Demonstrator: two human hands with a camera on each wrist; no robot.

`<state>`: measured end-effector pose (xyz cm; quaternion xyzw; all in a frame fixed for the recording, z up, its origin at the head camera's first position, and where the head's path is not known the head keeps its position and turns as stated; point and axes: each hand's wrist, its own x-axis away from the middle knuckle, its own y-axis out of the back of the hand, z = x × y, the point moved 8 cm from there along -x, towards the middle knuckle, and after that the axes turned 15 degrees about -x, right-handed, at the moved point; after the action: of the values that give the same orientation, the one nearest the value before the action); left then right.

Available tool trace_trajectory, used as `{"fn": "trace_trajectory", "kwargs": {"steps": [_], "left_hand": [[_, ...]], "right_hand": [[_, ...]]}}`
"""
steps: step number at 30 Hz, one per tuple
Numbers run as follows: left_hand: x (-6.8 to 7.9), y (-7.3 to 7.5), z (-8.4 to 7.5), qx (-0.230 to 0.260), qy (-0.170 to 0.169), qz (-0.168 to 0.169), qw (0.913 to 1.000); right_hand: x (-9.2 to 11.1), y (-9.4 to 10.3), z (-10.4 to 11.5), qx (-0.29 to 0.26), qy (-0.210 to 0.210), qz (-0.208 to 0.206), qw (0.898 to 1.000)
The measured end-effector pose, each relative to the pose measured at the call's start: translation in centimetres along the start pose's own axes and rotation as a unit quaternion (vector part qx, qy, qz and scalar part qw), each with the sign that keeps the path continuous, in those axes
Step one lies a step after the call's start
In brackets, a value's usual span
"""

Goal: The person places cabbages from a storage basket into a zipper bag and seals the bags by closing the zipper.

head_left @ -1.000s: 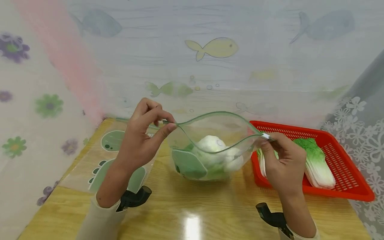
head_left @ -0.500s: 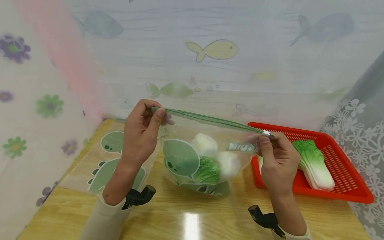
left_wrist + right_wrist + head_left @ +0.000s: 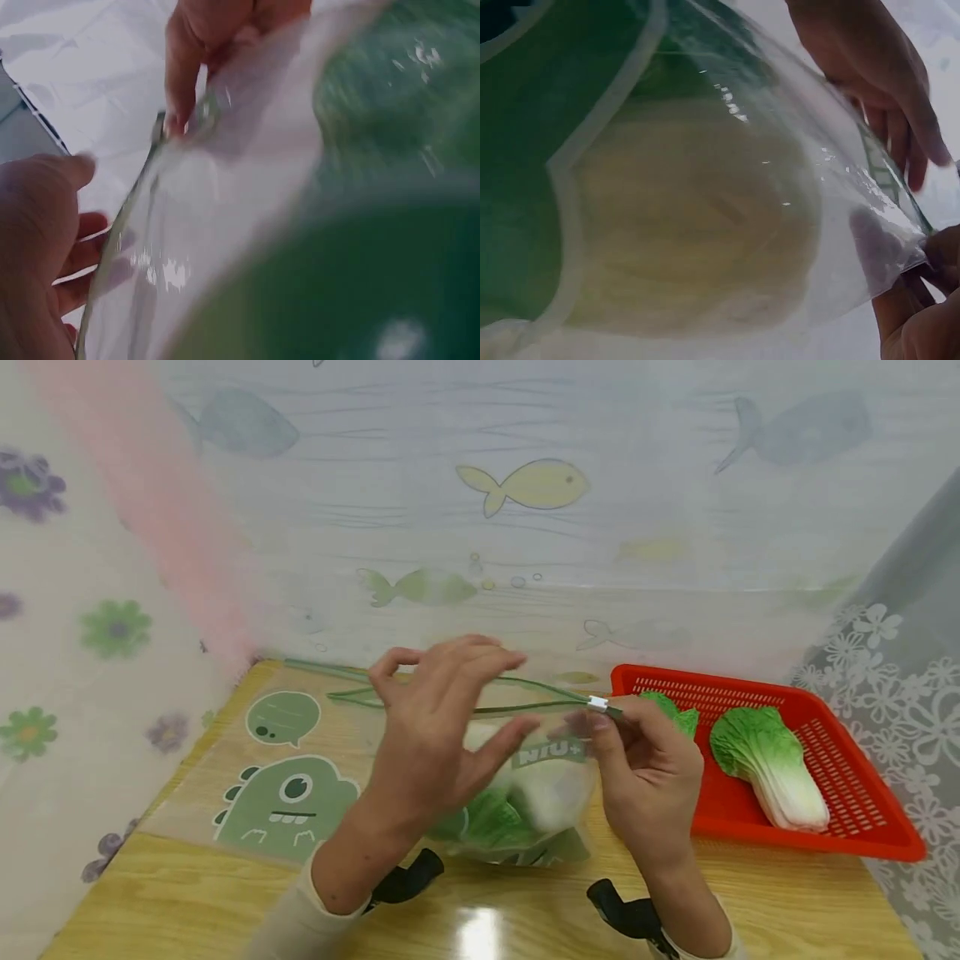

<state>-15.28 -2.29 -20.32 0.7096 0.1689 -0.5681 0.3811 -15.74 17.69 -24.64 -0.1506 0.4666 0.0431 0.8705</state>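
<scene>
A clear slider zip bag [image 3: 547, 752] with green print and a green zip edge stands over the table, holding a leafy green cabbage [image 3: 491, 818] and round white vegetables seen hazily through the film. Thumb and fingers of my right hand [image 3: 652, 777] pinch its right top corner beside the white slider [image 3: 597, 703]. My left hand [image 3: 431, 743] hovers in front of the zip edge, fingers spread and gripping nothing, and hides part of the bag. In the left wrist view the left hand [image 3: 34, 247] lies along the zip edge, thumb apart from it. The mouth gapes slightly.
Another printed zip bag [image 3: 247, 727] lies flat on the wooden table [image 3: 187, 893] at the left. A red basket [image 3: 847, 847] at the right holds a napa cabbage [image 3: 776, 768] and another leafy green one [image 3: 675, 714]. A patterned curtain [image 3: 420, 527] hangs behind.
The left hand has let go of the bag's left top corner and moved right towards the slider. The right hand, still pinching its corner, has shifted left; the stretched zip edge has slackened.
</scene>
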Motion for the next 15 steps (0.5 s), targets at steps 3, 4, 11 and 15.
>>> {"fn": "trace_trajectory", "kwargs": {"steps": [3, 4, 11, 15], "left_hand": [[-0.3, -0.5, -2.0, 0.022, -0.047, 0.023, 0.9984], [-0.4, -0.7, -2.4, 0.028, -0.054, 0.029, 0.9977], [-0.1, -1.6, -2.8, 0.051, -0.060, 0.051, 0.9957], [-0.1, -1.9, -2.5, 0.056, -0.066, 0.059, 0.9945]], "right_hand": [[0.0, -1.2, 0.3, 0.014, 0.016, 0.036, 0.999], [0.0, -1.5, 0.4, 0.013, 0.017, 0.047, 0.999], [0.2, -2.1, 0.6, 0.020, 0.014, 0.069, 0.997], [0.3, -2.2, 0.5, 0.022, 0.020, 0.076, 0.997]]}}
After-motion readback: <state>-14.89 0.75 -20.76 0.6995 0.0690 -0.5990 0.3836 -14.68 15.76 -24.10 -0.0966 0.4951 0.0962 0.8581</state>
